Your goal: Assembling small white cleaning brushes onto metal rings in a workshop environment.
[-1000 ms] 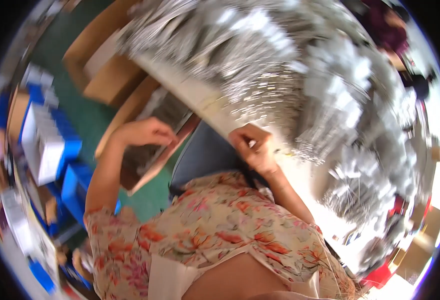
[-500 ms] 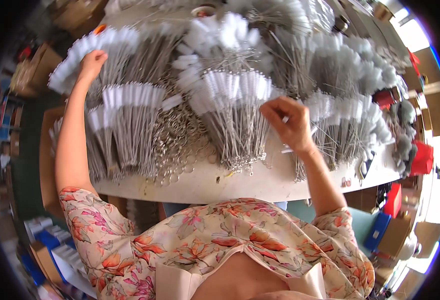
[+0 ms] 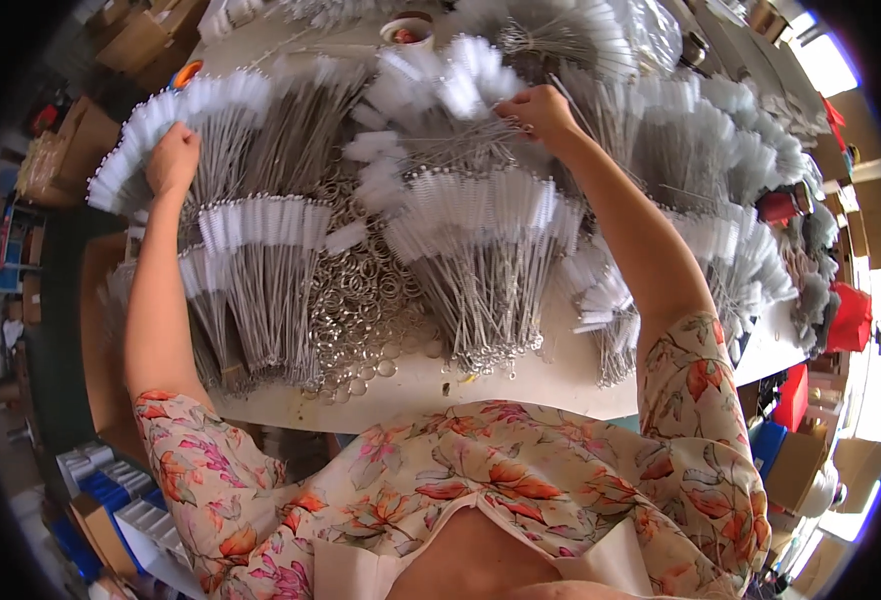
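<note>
Many small tube brushes with white bristle heads and thin wire stems are bundled across the table. At the far left, my left hand (image 3: 174,158) is closed against the brush heads of the left pile (image 3: 225,125); what its curled fingers hold is hidden. My right hand (image 3: 542,115) reaches to the far middle, fingers pinched at the looped stem ends of tube brushes (image 3: 460,140) lying crosswise. Below it stands a fanned bundle of brushes (image 3: 485,215), heads away from me and stem loops toward me. Split metal rings (image 3: 360,290) lie heaped left of that bundle.
The white table (image 3: 380,405) curves along its front edge close to my body. More brush bundles (image 3: 670,130) fill the right side. At the back are a cup (image 3: 407,32) and an orange roll of tape (image 3: 188,73). Cardboard boxes (image 3: 75,150) stand off the table's left side.
My right hand has moved away from me and slightly left, from beside the middle bundle to the crosswise brushes. My left hand has shifted slightly nearer and its fingers have turned.
</note>
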`<state>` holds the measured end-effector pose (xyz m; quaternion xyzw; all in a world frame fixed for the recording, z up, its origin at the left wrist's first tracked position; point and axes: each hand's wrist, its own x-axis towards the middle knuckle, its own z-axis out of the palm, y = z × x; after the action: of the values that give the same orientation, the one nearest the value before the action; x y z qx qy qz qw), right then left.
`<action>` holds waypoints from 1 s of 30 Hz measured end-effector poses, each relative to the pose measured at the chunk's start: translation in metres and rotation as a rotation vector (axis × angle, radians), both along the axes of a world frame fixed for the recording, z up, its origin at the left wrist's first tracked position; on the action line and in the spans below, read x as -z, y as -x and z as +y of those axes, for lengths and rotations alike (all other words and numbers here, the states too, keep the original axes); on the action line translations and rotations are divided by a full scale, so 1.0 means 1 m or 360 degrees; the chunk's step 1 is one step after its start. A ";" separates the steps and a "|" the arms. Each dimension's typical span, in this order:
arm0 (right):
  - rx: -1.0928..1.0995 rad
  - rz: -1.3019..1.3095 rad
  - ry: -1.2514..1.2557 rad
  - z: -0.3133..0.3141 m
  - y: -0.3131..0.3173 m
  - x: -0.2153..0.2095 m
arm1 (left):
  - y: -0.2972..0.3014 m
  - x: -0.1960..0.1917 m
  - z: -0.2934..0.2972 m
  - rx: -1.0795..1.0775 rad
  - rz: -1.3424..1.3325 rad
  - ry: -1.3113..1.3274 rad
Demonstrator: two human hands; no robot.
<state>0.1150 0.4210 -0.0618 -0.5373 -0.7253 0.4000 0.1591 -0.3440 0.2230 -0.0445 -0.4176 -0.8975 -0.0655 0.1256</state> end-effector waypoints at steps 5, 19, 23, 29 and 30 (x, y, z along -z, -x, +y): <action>0.0143 0.0417 0.0539 0.020 -0.003 0.025 | -0.042 -0.019 0.021 0.0352 -0.0500 -0.0934; 0.0315 0.0382 -0.0155 -0.001 0.009 0.024 | -0.083 0.034 0.067 0.0611 -0.0577 0.0082; 0.0540 0.0658 -0.0186 -0.001 0.011 0.032 | -0.093 0.029 0.066 0.0553 -0.0476 -0.0095; 0.0244 0.1283 -0.0552 0.023 0.019 0.006 | -0.125 -0.043 0.044 0.0630 -0.1486 -0.1474; 0.0201 0.1749 -0.0278 0.020 0.019 -0.016 | -0.131 -0.057 0.031 0.0683 -0.1639 -0.1417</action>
<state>0.0961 0.4407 -0.0461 -0.2769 -0.5326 0.5493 0.5813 -0.2129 0.2535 0.0121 -0.4100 -0.6289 -0.6380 -0.1713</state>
